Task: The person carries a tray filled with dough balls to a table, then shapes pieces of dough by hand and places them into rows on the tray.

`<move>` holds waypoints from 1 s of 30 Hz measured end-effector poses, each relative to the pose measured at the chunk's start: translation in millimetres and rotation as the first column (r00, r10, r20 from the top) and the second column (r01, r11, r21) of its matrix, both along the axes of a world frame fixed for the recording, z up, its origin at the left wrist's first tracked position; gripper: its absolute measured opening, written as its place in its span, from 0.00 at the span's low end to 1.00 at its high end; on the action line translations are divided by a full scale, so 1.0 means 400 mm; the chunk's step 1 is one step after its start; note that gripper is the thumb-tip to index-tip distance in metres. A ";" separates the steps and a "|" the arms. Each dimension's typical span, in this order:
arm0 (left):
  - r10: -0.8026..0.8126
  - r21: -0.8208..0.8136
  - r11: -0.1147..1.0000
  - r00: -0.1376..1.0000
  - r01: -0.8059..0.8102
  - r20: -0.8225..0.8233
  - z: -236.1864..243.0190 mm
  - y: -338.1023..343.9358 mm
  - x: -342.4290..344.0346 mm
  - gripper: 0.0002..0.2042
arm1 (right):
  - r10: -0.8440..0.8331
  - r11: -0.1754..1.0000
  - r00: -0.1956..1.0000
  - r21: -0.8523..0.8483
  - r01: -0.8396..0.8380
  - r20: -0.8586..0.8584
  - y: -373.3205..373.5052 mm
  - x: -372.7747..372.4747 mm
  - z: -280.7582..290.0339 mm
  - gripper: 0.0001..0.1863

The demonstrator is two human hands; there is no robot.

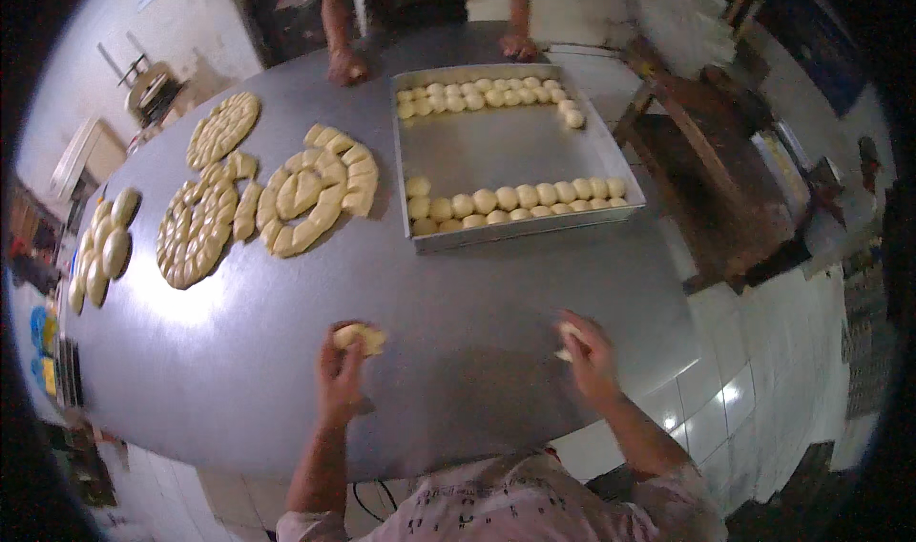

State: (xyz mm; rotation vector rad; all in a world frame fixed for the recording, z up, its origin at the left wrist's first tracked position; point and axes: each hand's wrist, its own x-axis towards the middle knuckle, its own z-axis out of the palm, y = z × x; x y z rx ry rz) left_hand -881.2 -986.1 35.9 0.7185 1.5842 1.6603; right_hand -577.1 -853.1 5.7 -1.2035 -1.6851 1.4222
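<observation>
On the steel table, my left hand is closed on a piece of pale dough at the near middle. To its right, my right hand grips another small dough piece, mostly hidden by the fingers. Beyond both hands, a large metal tray holds rows of round dough balls along its near and far sides, its middle bare. To the left lie several scored rounds and rings of cut dough, with oblong dough pieces farther left.
A co-worker stands across the table, one hand left of the tray, the other behind it. A brown wooden stand is beside the table on the right. Tiled floor shows around it. Equipment stands by the left wall.
</observation>
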 end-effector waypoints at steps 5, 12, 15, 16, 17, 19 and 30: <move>-0.098 -0.018 0.995 0.993 0.099 0.065 -0.047 0.066 0.045 0.07 | -0.363 0.737 0.610 0.618 -0.275 0.704 0.200 0.146 -0.047 0.24; -0.255 -0.168 0.954 0.967 0.249 -0.017 -0.061 0.089 0.106 0.11 | -0.144 0.699 0.807 0.636 -0.327 0.573 0.160 0.044 -0.100 0.19; -0.222 -0.207 0.954 0.975 0.218 0.002 -0.011 0.085 0.141 0.14 | -0.280 0.764 0.795 0.627 -0.155 0.538 0.264 0.178 -0.098 0.14; -0.219 -0.208 0.953 0.975 0.222 0.036 0.001 0.100 0.178 0.14 | -0.388 0.740 0.768 0.669 -0.069 0.509 0.357 0.171 -0.096 0.12; -0.197 -0.220 0.953 0.978 0.208 0.068 0.002 0.100 0.203 0.15 | -0.473 0.712 0.741 0.702 0.003 0.477 0.398 0.145 -0.094 0.10; -0.227 -0.215 0.945 0.968 0.245 0.108 -0.028 0.100 0.222 0.12 | -0.308 0.718 0.836 0.688 -0.110 0.455 0.357 0.058 -0.100 0.09; -0.015 -0.260 0.964 0.959 -0.061 -0.282 -0.037 0.092 0.173 0.13 | -0.273 0.664 0.842 0.724 -0.186 0.466 0.292 0.135 -0.101 0.10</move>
